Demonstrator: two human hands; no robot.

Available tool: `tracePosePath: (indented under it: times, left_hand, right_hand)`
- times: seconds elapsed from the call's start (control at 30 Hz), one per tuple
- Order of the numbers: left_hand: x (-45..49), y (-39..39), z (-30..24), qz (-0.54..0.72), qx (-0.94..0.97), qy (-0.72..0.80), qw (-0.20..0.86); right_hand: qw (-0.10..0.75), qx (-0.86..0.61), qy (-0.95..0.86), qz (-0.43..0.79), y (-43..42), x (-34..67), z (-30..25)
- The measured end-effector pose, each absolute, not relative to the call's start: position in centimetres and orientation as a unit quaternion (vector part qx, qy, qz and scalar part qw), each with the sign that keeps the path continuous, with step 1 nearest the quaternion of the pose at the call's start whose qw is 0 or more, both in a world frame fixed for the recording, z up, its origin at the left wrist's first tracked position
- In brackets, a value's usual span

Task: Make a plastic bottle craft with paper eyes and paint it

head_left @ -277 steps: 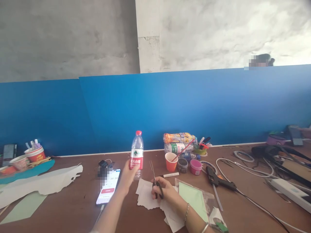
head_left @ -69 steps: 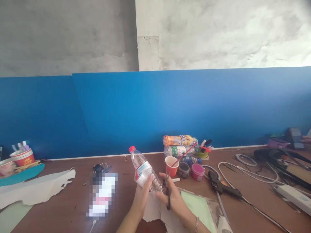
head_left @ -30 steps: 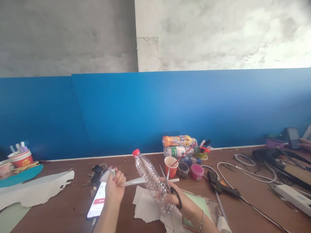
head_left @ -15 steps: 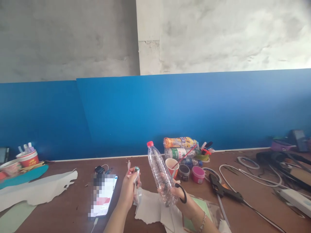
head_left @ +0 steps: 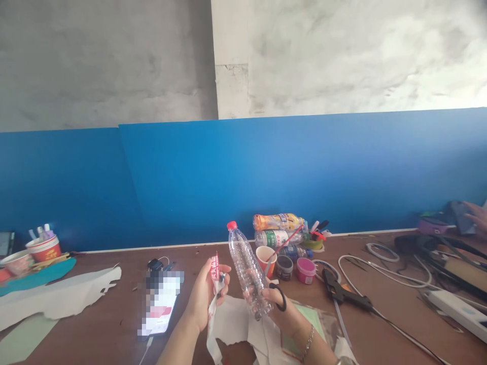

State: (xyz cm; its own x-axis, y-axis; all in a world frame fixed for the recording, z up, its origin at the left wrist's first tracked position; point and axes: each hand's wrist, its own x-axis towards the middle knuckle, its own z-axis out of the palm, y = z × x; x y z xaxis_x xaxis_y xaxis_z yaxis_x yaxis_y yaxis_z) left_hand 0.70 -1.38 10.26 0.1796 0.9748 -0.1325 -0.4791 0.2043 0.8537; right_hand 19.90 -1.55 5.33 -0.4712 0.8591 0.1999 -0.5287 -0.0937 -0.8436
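My right hand (head_left: 277,306) grips the lower part of a clear plastic bottle (head_left: 243,256) with a red cap, which leans to the left. A black loop, apparently a scissors handle (head_left: 283,300), sticks out of the same hand; the blades cannot be made out. In my left hand (head_left: 203,294) is a peeled bottle label (head_left: 215,267), red with white print at its top, its pale strip hanging down past the wrist. The left fingers are curled around it, a little apart from the bottle. Torn white paper (head_left: 230,324) lies on the table below.
Left stands a lit phone (head_left: 163,304) on a cable. Behind the bottle are a paper cup (head_left: 265,257), a pink tub (head_left: 306,269), a dark tub (head_left: 284,267) and lying bottles (head_left: 277,221). At right sit a glue gun (head_left: 342,294), cables and a power strip (head_left: 458,309). Another person's hand (head_left: 475,215) shows at the edge.
My left hand has turned, so the label's red printed face now shows and its strip hangs down. The bottle has shifted slightly left. Another person's hand has appeared at the right edge.
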Motion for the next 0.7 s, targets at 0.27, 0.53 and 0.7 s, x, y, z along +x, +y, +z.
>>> tracePosePath:
  times: [0.27,0.53,0.7]
  left_hand:
    - [1.3,-2.3,10.9,0.467,0.366,0.415,0.690]
    - [0.6,-4.6,11.4,0.372,0.409,0.365,0.749]
    - [-1.8,-6.8,11.5,0.227,0.503,0.341,0.761]
  right_hand:
    - [0.485,-0.183,-0.447,0.729,-1.5,20.1,5.2]
    - [0.481,-0.170,-0.456,0.729,-1.6,20.1,5.3]
    - [0.480,-0.184,-0.455,0.727,-1.5,20.3,4.9]
